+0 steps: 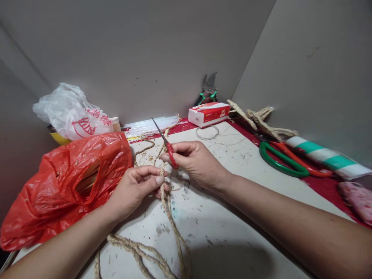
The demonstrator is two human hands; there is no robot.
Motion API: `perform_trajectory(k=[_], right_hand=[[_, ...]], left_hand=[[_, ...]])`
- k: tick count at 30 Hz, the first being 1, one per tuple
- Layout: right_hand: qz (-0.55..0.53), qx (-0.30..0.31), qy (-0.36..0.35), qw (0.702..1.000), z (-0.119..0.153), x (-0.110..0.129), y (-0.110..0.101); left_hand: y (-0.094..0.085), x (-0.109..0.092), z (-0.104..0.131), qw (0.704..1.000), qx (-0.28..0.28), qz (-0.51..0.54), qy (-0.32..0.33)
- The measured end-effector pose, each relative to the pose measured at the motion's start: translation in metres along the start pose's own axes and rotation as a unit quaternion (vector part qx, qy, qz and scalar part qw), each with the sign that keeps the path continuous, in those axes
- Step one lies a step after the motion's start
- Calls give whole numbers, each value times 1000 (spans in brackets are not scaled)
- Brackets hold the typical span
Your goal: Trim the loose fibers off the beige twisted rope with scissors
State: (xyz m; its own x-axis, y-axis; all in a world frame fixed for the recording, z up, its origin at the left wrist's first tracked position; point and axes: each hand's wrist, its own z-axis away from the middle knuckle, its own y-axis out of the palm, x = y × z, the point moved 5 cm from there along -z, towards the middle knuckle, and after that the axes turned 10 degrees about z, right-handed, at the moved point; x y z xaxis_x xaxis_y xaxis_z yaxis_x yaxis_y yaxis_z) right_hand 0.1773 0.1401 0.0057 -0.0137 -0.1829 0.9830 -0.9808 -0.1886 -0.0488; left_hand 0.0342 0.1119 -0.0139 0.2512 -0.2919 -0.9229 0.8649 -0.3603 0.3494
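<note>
Near the middle of the table, my left hand (pixel 145 182) pinches a braided straw cord (pixel 162 190) between thumb and fingers. The cord runs down toward the front edge and up past my other hand. My right hand (pixel 196 161) is closed round the red handles of a small pair of scissors (pixel 159 128). Their dark blades point up and to the left, away from me, and look closed together. The scissors lie against or just in front of the cord; I cannot tell whether they touch it. More braided cord (pixel 139 252) lies in loops at the front.
A red plastic bag (pixel 95 155) fills the left, with a white bag (pixel 75 112) behind it. At the back stand a tissue pack (pixel 208 114) and pruning shears (pixel 208 90); a wire ring (pixel 207 132) lies nearby. Green-handled shears (pixel 283 161) and a striped roll (pixel 328 157) lie right.
</note>
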Motion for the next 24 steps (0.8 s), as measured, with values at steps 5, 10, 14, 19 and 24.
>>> perform_trajectory(k=[5,10,14,19,24], right_hand=[[76,-21,-23,997,-3,0,-7],[313,-8,-144,939,-3,7,-13],[538,36,-232,810,2,9,-7],[650,18,-254,716,4,12,-6],[701,5,-252,667,3,14,-6]], left_hand=[[-3,-3,-1,999,-32,-3,11],[-17,-9,-6,989,-130,45,59],[-21,-13,-9,983,-147,76,85],[-21,-14,-9,981,-149,85,87],[-20,-14,-8,978,-162,99,81]])
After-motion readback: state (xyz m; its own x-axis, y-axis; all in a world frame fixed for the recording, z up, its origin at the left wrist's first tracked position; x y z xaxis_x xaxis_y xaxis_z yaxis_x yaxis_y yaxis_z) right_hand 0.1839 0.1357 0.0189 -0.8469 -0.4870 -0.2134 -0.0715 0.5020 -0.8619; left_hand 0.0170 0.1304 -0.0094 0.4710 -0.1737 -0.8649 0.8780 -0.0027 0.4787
